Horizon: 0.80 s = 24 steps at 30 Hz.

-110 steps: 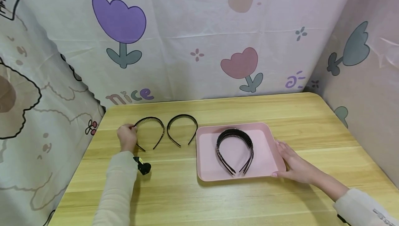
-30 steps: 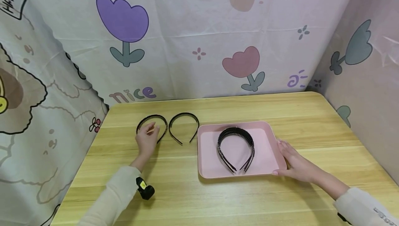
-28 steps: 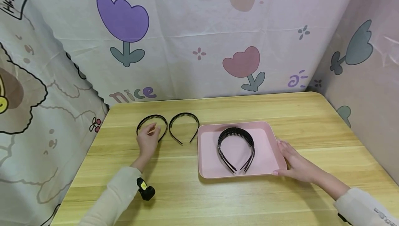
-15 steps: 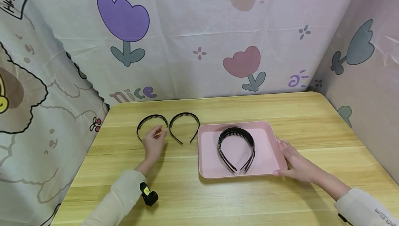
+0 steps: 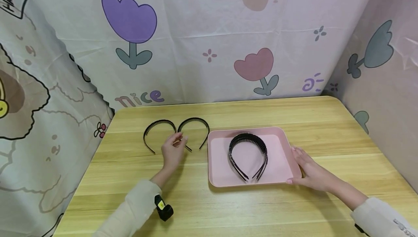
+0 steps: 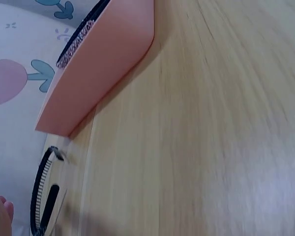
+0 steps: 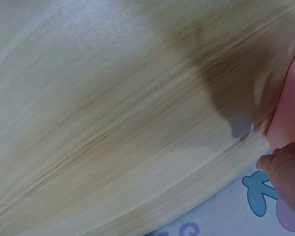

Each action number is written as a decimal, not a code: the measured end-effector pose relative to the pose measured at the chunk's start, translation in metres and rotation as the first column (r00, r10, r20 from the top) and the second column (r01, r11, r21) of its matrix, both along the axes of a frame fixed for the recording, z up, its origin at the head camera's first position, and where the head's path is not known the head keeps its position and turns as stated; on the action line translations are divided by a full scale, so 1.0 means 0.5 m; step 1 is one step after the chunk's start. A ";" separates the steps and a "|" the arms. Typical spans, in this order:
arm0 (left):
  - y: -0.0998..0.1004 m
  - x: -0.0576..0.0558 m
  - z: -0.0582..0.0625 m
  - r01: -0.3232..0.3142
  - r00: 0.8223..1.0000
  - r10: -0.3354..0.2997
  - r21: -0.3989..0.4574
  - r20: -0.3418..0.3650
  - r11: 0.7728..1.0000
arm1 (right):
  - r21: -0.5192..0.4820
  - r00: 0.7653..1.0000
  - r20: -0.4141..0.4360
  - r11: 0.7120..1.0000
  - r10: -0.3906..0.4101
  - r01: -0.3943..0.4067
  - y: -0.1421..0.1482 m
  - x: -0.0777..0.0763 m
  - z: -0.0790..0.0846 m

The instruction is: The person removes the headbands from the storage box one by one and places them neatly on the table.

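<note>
Two black toothed headbands lie side by side on the table, the left headband [image 5: 159, 121] and the right headband [image 5: 195, 119]. Over their neighbouring legs is my left hand [image 5: 173, 150], fingers loosely bent with nothing seen between them; it hides part of both legs. A pink rectangular tray [image 5: 217, 171] stands to the right. Several dark headbands [image 5: 248, 137] lie stacked inside it; in the left wrist view, a glittery band [image 6: 76, 45] shows above the tray wall. My right hand [image 5: 308, 171] holds the tray's near right corner, fingers along its side and thumb at the front.
The wooden table [image 5: 196, 208] ends at a patterned cloth backdrop [image 5: 192, 41] behind, with more cloth at both sides. A black wrist camera [image 5: 164, 209] hangs from my left sleeve, low over the table.
From the left headband's outer leg, my left hand has come over its middle and then right to the gap between the two headbands. My right hand and the tray stay put.
</note>
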<state>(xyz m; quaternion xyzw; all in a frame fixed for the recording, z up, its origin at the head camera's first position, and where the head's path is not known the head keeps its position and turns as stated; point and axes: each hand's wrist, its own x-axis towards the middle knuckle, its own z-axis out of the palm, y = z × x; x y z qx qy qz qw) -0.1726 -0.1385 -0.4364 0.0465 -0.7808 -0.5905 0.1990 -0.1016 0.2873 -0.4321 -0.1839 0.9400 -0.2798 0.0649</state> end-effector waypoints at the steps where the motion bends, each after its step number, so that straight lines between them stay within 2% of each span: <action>1: 0.005 0.000 0.001 0.005 1.000 -0.005 0.008 -0.006 1.000 | 0.000 1.000 0.001 1.000 0.000 0.000 0.000 0.000 0.000; 5: 0.022 0.003 0.002 0.032 0.999 -0.032 0.021 -0.029 0.999 | -0.002 1.000 0.003 1.000 0.000 0.000 0.000 0.000 0.000; 11: 0.050 0.008 0.003 0.065 0.998 -0.065 0.016 -0.019 0.998 | -0.002 1.000 -0.001 1.000 0.003 -0.003 -0.002 0.001 0.002; 17: 0.089 0.036 0.047 0.104 0.995 -0.104 0.019 0.001 0.994 | 0.000 1.000 -0.003 1.000 0.004 -0.004 -0.002 0.004 0.004; 19: 0.097 0.034 0.038 0.118 0.993 -0.118 0.017 0.000 0.993 | 0.000 1.000 0.001 1.000 0.005 -0.005 -0.002 0.004 0.004; 24: 0.116 0.015 -0.009 0.141 0.990 -0.140 0.051 -0.011 0.989 | -0.001 1.000 0.000 1.000 0.006 -0.006 -0.003 0.003 0.005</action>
